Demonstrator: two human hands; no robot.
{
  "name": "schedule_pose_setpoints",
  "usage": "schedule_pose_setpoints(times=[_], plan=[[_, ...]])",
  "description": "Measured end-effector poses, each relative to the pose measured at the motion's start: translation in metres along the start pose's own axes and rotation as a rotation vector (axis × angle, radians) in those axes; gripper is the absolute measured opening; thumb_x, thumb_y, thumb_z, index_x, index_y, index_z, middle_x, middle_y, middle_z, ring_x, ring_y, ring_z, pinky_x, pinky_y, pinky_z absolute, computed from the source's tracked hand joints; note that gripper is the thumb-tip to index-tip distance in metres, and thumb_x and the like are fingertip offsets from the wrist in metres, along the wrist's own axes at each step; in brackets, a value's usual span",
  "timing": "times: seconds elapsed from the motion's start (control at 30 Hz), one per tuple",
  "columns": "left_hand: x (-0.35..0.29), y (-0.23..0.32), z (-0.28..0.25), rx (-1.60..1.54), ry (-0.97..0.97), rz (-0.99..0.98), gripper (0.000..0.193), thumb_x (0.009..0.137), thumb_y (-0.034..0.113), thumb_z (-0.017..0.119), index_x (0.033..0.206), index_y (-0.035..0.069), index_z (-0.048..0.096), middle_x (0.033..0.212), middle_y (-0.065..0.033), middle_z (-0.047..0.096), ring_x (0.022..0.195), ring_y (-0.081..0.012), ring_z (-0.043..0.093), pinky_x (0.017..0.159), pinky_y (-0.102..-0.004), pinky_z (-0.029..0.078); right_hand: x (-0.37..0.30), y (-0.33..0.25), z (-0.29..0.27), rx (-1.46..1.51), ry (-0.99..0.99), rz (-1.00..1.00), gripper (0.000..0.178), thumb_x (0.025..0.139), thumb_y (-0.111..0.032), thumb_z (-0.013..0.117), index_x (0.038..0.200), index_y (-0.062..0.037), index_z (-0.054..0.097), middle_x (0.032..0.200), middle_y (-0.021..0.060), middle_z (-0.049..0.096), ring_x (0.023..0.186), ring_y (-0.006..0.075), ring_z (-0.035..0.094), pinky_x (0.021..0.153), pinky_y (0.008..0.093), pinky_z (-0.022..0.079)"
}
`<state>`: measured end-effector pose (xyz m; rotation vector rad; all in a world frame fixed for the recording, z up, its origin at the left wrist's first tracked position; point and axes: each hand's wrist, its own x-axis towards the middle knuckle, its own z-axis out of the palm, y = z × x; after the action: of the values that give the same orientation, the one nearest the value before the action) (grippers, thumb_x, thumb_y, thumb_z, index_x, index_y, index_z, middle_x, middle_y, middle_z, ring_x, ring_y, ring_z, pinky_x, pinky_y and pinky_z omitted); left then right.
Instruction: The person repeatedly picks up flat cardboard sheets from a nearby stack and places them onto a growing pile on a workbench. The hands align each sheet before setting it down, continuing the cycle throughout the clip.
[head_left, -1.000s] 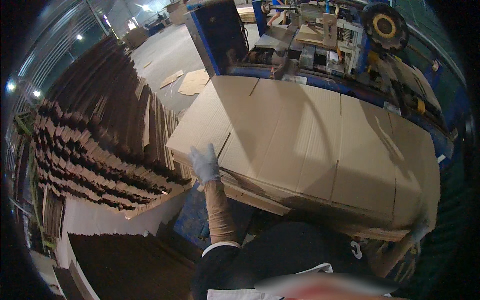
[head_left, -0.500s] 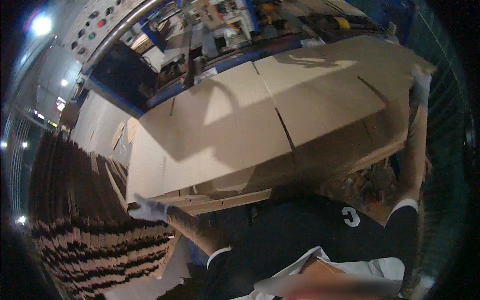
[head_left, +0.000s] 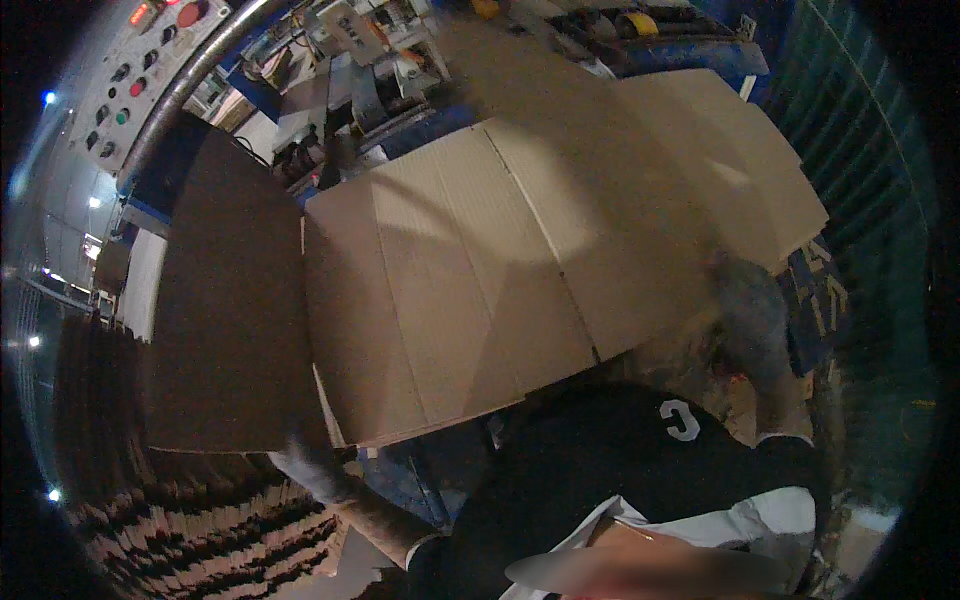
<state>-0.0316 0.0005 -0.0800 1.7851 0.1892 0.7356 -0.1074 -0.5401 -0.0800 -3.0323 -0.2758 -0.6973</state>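
Head view records the grey-gloved right hand (head_left: 748,300) drawn inward and a dark brown cardboard panel (head_left: 230,300) newly showing above the grey-gloved left hand (head_left: 308,472), suggesting repositioning of the tan corrugated cardboard sheet (head_left: 450,280) beside the blue metal machine (head_left: 425,131), blur leaving both grips undeterminable.

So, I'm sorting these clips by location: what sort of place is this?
Likely a carton-making workshop: creased cardboard, a machine with blue parts, and a control panel with coloured buttons all suggest it.

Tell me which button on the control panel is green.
The green button, just below and left of the smaller red button on the pale control panel; the others look red or dark.
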Motion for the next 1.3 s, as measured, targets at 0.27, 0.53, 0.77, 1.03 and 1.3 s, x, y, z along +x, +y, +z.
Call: schedule_pose_setpoints(times=[0.27,0.53,0.77,1.03,1.3], plan=[[-0.042,0.002,0.065,0.813,-0.934,0.733,0.052,0.073,0.005,0.053,0.125,0.011,0.057,0.135,-0.0163,0.051,0.125,-0.0388,0.046,0.108,-0.0505,0.033,0.024,-0.017,0.043,0.127,-0.244,-0.386,0.037,0.075,-0.015,0.061,0.111,-0.018,0.062,0.128,0.0034,0.056,0.121,0.026,0.049,0.098,0.044,0.041],[-0.002,-0.021,0.082,0.831,-1.004,0.836,0.062,0.071,0.006,0.056,0.132,0.014,0.051,0.14,-0.0147,0.046,0.128,-0.038,0.043,0.11,-0.051,0.029,0.046,0.024,0.084,0.107,-0.308,-0.349,0.054,0.081,-0.044,0.061,0.123,-0.0121,0.056,0.133,0.0082,0.052,0.126,0.0319,0.044,0.108,0.048,0.032],[0.033,-0.04,0.128,0.777,-0.824,0.962,0.059,0.073,0.009,0.057,0.131,0.013,0.052,0.135,-0.0154,0.05,0.123,-0.0368,0.049,0.107,-0.0515,0.034,0.114,0.054,0.102,0.175,-0.195,-0.335,0.071,0.077,-0.054,0.064,0.129,-0.0066,0.052,0.139,0.0162,0.045,0.127,0.0357,0.042,0.108,0.0487,0.029],[0.11,-0.073,0.203,0.672,-0.627,0.952,0.057,0.077,0.015,0.064,0.132,0.012,0.05,0.134,-0.0148,0.05,0.124,-0.0345,0.047,0.106,-0.05,0.035,0.192,0.068,0.153,0.198,-0.171,-0.192,0.065,0.082,-0.05,0.062,0.129,-0.0076,0.052,0.136,0.0149,0.048,0.127,0.0352,0.041,0.107,0.045,0.029],[0.133,-0.068,0.249,1.035,-0.396,0.717,0.062,0.085,0.027,0.059,0.138,0.004,0.039,0.14,-0.0165,0.043,0.129,-0.035,0.04,0.108,-0.0487,0.03,0.233,0.06,0.185,0.108,0.049,0.124,0.049,0.084,-0.036,0.062,0.128,-0.0133,0.055,0.134,0.0169,0.05,0.121,0.0361,0.046,0.102,0.0426,0.037]])
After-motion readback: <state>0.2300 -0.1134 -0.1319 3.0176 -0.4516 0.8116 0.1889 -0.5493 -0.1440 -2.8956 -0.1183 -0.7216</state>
